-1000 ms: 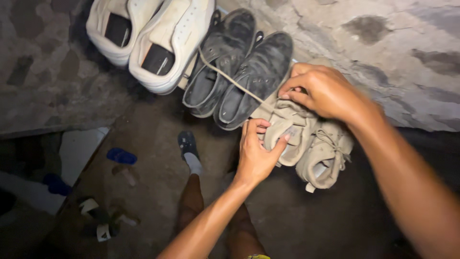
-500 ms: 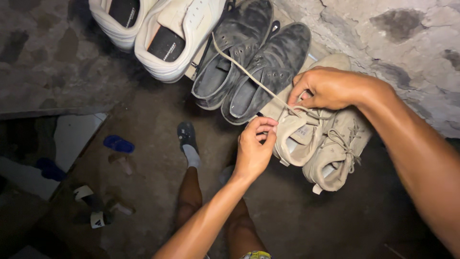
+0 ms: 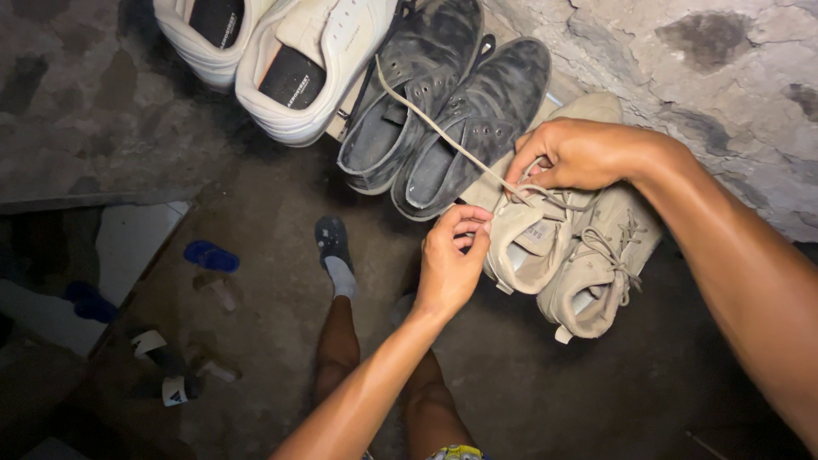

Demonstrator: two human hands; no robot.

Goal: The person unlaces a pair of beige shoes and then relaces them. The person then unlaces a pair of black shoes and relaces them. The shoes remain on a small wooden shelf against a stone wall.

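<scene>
Three pairs of shoes line a rough, cracked stone wall (image 3: 724,60) above a dark, gritty concrete floor (image 3: 273,213), the biggest being a white pair (image 3: 281,51) of smooth leather-like make with black insoles, at the upper left. Beside them sit two dark grey high-tops (image 3: 452,119), their suede-like uppers scuffed and dusty, eyelets showing in a row. Nearest the hands lies a beige pair — soft, matte fabric, rounded toes, pale lining — with the left beige shoe (image 3: 524,243) being worked on and the right beige shoe (image 3: 596,264) touching it, its lace tied in a loose bow.

One long beige lace (image 3: 434,123) runs taut from the shoe's throat diagonally up across the grey high-tops, flat and cord-like. At its lower end the right hand (image 3: 588,153) rests on the shoe's upper, fingers curled and pinching the lace where it forms a small loop. Just below, the left hand (image 3: 452,260) holds its fingers bent together at the shoe's collar, fingertips pressed to its edge — whether they grip lace or only fabric cannot be told.

Smaller still, a grey-and-black sock (image 3: 335,255) covers the person's foot on the floor, and blue sandals (image 3: 213,255) lie well apart at the left.
</scene>
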